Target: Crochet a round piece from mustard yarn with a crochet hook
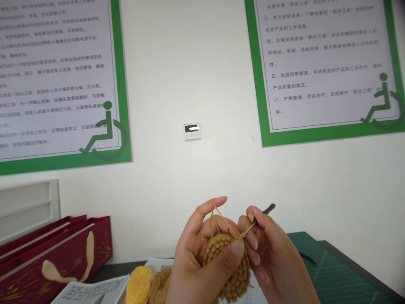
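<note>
Near the bottom centre, my left hand (202, 249) pinches a round, bumpy mustard-brown crochet piece (236, 280) between thumb and fingers. A strand of matching yarn (221, 215) loops over its raised index finger and runs down to the piece's top edge. My right hand (268, 245) grips a crochet hook (268, 209) with a dark handle and a thin metal shaft. The hook's tip meets the yarn at the upper right edge of the piece, beside my left thumb. Part of the piece is hidden behind my left hand.
A yellow yarn ball (139, 283) and a brown yarn ball (160, 285) sit left of my hands, near printed sheets (91, 291). Dark red gift bags (72, 257) stand farther left. At right lies a green cutting mat (329, 270). Behind is a wall with green-framed posters (123, 84).
</note>
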### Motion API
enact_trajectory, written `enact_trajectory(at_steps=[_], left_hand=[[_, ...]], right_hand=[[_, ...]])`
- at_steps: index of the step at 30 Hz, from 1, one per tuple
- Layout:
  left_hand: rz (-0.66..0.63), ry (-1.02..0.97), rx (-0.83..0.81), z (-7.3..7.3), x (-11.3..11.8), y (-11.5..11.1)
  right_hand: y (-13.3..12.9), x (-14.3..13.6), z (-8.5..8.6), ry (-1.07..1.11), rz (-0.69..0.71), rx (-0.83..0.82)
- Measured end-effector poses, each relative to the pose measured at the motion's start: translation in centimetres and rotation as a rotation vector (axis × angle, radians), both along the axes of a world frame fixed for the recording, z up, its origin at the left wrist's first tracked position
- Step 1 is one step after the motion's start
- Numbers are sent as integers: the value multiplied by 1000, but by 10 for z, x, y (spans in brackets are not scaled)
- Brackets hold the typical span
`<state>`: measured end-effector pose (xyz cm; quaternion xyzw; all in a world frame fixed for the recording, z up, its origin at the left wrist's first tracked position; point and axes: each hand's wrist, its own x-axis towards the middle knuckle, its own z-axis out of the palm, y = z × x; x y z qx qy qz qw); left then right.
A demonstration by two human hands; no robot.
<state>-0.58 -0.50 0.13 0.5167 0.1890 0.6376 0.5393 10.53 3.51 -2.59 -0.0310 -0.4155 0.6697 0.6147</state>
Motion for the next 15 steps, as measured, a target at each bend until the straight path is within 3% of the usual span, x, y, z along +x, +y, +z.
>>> enact_trajectory(at_steps=[15], left_hand=[[2, 37, 0, -2, 5, 7]], right_hand=[[3, 6, 3, 31, -37, 44]])
